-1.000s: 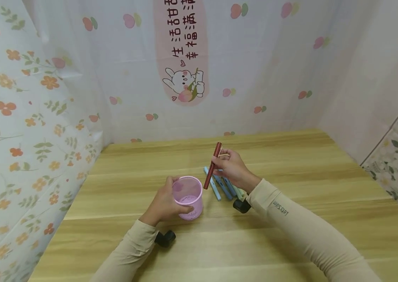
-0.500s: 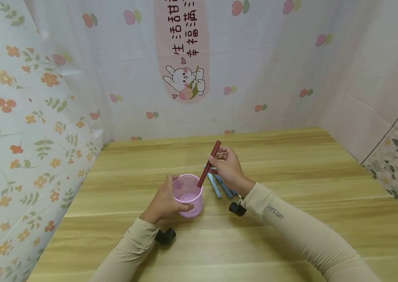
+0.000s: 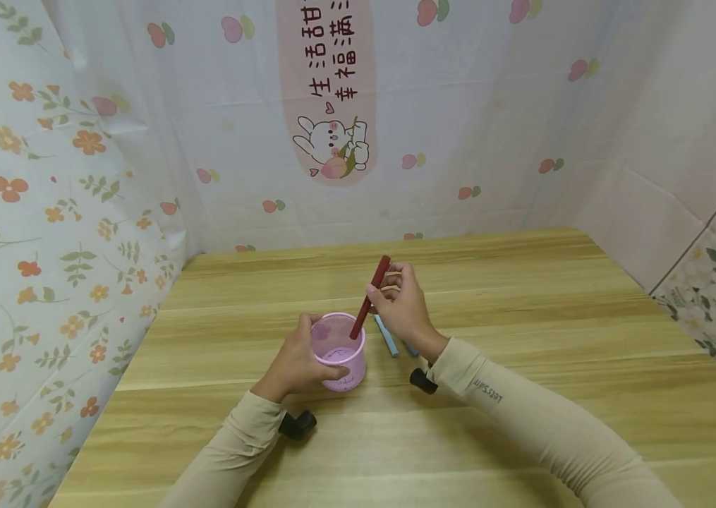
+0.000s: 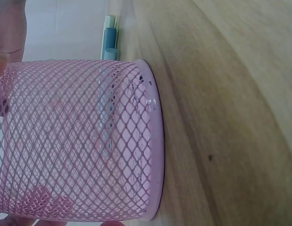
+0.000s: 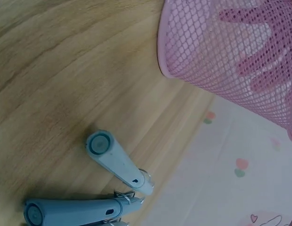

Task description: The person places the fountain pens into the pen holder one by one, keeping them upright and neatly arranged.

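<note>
I had the left hand [image 3: 294, 365] in sight from the head camera, its grip wrapped round a pink mesh pen cup [image 3: 354, 372], thumb along the near wall and fingers round the far side. The cup stood upright on the wood-grain table [image 3: 491, 282], mouth upward, and through the right wrist camera I could make out fingers behind its mesh.

The right hand [image 3: 403, 307] had its grip clamped on a dark red pen [image 3: 362, 315], pinched along its length. I saw the pen tilted, upper end leaning away to the right, lower end over the cup's opening near the right side of the rim. I could not tell whether that end had dipped below the rim.

Just right of the cup, partly hidden from me by the right hand, a pale blue pen [image 3: 386, 336] lay on the table. Beside it was a darker blue pen [image 5: 75, 212], whose clip end came close to that of the pale one in the right wrist view. Both forearms wore beige sleeves [image 3: 542, 409], and a black wrist camera [image 3: 298, 426] showed below the left wrist. Behind the table I saw a white curtain [image 3: 491, 141] printed with fruit and a rabbit
</note>
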Available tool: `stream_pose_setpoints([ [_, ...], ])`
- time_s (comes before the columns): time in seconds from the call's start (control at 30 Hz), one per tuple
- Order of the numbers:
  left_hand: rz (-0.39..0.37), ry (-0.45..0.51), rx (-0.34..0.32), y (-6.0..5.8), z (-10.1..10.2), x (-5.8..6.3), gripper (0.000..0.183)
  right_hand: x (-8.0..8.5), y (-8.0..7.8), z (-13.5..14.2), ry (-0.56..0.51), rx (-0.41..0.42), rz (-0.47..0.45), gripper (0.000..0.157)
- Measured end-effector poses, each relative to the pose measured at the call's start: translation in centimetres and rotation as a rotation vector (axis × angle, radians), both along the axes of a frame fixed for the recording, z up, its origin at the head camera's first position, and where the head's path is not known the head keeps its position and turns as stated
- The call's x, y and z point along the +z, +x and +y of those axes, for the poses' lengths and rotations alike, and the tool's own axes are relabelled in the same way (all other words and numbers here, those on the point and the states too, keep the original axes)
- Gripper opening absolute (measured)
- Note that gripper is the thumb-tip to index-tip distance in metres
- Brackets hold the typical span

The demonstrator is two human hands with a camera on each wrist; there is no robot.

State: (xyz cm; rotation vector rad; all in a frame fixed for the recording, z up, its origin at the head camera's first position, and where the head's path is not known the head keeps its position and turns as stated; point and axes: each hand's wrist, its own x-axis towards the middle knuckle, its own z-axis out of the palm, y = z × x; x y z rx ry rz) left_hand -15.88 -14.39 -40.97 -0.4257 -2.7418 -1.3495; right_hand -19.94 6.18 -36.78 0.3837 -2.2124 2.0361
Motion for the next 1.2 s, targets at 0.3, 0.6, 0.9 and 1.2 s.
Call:
stream_pose_setpoints([
  [0.3,-0.012,0.021,-0.007,0.5,-0.3,-0.3,0.094,-1.0,0.7,-0.8,0.076,0.030,0.083,0.044],
  [0.6,0.009,0.025,-0.008,0.1,0.0,-0.1,0.093,-1.2,0.7,-0.8,0.148,0.033,0.152,0.043],
  [0.9,0.018,0.011,-0.013,-0.2,-0.2,-0.2,0.093,-1.6,0.4,-1.1,0.173,0.050,0.189,0.042],
  [1.2,0.035,0.031,-0.018,-0.2,-0.1,-0.3,0.093,-1.7,0.6,-0.8,0.234,0.034,0.228,0.039],
])
